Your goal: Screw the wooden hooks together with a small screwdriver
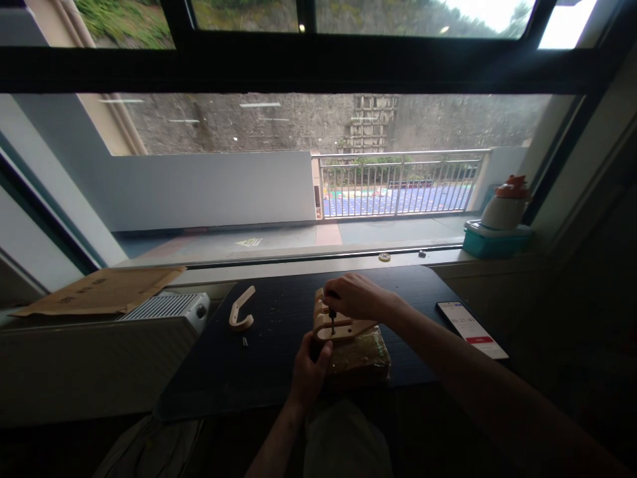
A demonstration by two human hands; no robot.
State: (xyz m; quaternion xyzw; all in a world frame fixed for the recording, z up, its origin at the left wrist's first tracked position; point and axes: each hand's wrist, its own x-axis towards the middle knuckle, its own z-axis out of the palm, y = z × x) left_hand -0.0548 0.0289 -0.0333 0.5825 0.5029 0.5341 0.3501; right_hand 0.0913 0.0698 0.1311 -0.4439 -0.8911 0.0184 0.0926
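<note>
Left forearm rises from the bottom centre of the frame, bare, wrist straight; left hand [307,370] sits just below frame centre, back to the camera, fingers curled forward and closed in a grip, thumb up along the right side. Right arm enters from the lower right corner and runs diagonally up-left, bare, elbow out of frame, forearm long across the lower right quarter. Right hand [359,297] lies just above and right of the left, palm down, knuckles up, fingers bunched and pinched downward at its left edge, wrist slightly flexed.
</note>
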